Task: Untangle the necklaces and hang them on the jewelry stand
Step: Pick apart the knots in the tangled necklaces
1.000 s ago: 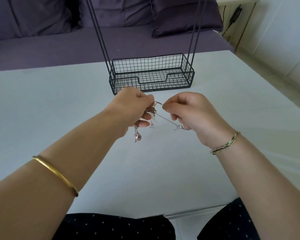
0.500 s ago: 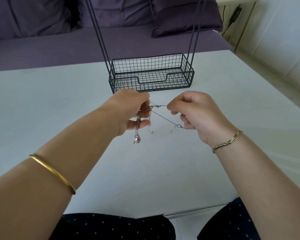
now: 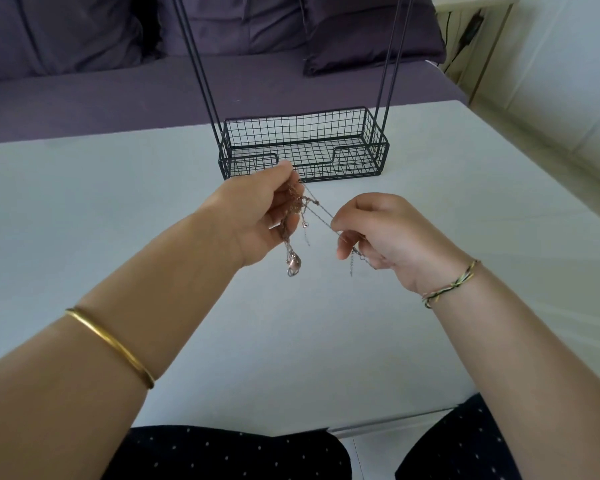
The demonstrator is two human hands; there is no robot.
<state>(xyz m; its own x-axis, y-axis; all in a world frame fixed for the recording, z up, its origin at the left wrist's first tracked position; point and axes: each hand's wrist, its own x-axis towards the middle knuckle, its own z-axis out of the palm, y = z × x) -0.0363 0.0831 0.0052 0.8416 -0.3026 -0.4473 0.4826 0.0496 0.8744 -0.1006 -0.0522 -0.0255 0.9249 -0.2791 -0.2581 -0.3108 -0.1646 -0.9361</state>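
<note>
- Two bare hands in view, both raised above the table [image 3: 84, 209], just in front of the stand [image 3: 374, 133]
- Left hand [image 3: 257, 209]: fingers curled round a bunch of tangled necklaces [image 3: 297, 206], close in front of the stand's left corner
- Number of necklaces in the knot cannot be told; chains look rose and silver
- One pendant [image 3: 293, 266] hangs below the left hand, clear of the table
- Right hand [image 3: 385, 233]: thumb and fingers pinch one thin silver strand [image 3: 321, 216] that runs taut from the knot, down and to the right
- One short clasp end [image 3: 352, 268] dangles under the right hand
- Stand: one black wire basket as base, four thin rods [image 3: 201, 64] rising in two pairs, tops out of frame; nothing hung that I can see
- One gold bangle [image 3: 111, 344] on the left forearm, one braided bracelet [image 3: 451, 284] on the right wrist
- Purple sofa [image 3: 84, 98] behind the stand, one cushion [image 3: 371, 36] on it behind the right rods
</note>
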